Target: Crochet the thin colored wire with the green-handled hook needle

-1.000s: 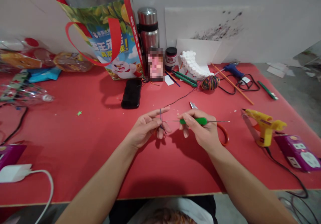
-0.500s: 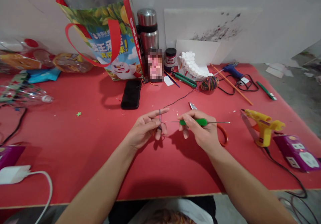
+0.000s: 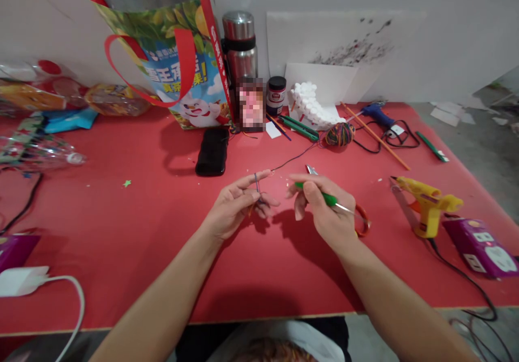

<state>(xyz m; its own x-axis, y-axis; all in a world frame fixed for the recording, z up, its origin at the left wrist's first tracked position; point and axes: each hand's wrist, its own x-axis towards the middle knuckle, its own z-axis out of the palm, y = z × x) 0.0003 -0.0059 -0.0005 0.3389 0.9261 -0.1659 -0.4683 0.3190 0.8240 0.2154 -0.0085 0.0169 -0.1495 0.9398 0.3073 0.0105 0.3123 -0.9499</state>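
My left hand (image 3: 239,202) pinches a dark strand of yarn (image 3: 294,160) between thumb and fingers, with its index finger stretched out and the strand looped around it. From that finger the yarn runs back to a multicoloured ball of yarn (image 3: 339,134). In my right hand (image 3: 324,202) is a crochet hook with a green handle (image 3: 329,199), gripped between thumb and fingers. Its metal shaft sticks out toward the wrist, and the other end is hard to make out. The two hands are apart. Partly under my right hand lie scissors with orange-red handles (image 3: 364,221).
A yellow glue gun (image 3: 430,202) and a purple box (image 3: 480,245) stand at the right. Behind are a black phone-like case (image 3: 212,152), a printed bag (image 3: 174,64), a steel flask (image 3: 240,43), a dark-lidded jar (image 3: 276,96), a green cutter (image 3: 300,128) and an orange stick (image 3: 379,137).
The crochet hook has tilted, its rear shaft now pointing lower right, and its front end has drawn back from my left hand. My left fingers have shifted slightly around the yarn.
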